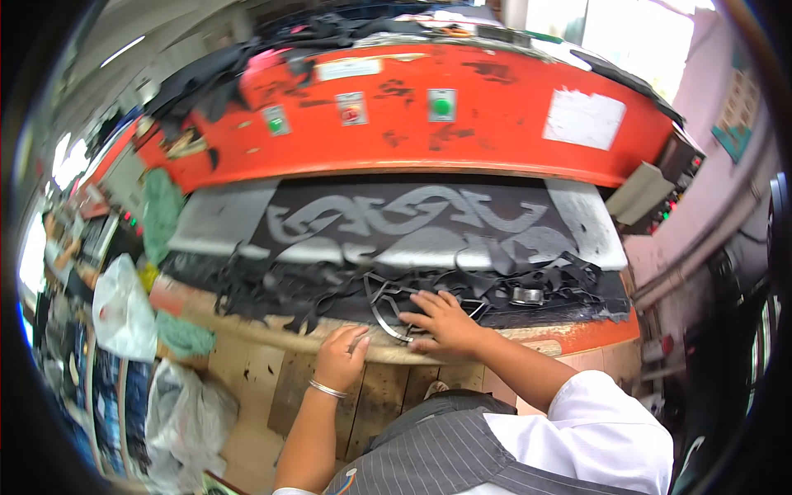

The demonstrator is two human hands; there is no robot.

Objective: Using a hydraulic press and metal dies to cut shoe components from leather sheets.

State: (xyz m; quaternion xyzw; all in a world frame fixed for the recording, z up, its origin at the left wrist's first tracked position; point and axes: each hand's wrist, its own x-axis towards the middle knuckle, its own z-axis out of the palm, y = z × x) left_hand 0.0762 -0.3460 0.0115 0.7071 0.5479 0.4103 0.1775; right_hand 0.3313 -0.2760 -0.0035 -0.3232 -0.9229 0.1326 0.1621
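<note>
My right hand [450, 323] reaches over the front edge of the bench, its fingers spread across a thin metal cutting die [379, 318] with a curved outline. The die lies against a heap of black cut scraps [322, 285]. To the left, beside the wooden edge, my left hand [341, 356] has its fingers curled and pinched together; a small dark sliver shows near the fingertips, too small to name. A silver bangle circles that wrist. A small silver ring-shaped piece [528, 295] sits among the scraps right of my right hand.
Behind the scraps, a black sheet [363, 221] with pale cut-out shapes lies under the red press beam [396, 136], which carries green and red buttons. A grey box [652, 194] juts out at the right. Plastic bags [124, 309] and green cloth [163, 210] are at the left.
</note>
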